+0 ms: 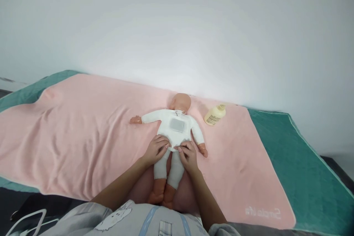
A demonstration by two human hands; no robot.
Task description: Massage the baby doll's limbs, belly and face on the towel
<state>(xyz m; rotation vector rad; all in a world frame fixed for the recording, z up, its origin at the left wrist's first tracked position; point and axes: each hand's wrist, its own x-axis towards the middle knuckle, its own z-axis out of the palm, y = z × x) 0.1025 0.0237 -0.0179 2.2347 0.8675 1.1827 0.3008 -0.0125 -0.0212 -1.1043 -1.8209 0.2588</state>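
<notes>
A baby doll (177,138) with a white cloth body and tan plastic head, hands and feet lies stretched out, a grey rectangular panel (177,125) showing on its torso. Its head points away from me and its feet toward me. At the left side of the doll's hips, my left hand (157,149) is closed, thumb against fingers, on the white cloth. My right hand (188,155) pinches the cloth at the other hip in the same way. The fingertips partly hide the cloth they hold. Right of the doll's head, a pale yellow bottle (215,115) with printed text stands slightly tilted in view.
Beneath the doll spreads a wrinkled pink blanket (235,177), over a green cover (298,155) that shows at both ends. A white wall (177,33) rises right behind. At the lower left is a white curved frame (35,221).
</notes>
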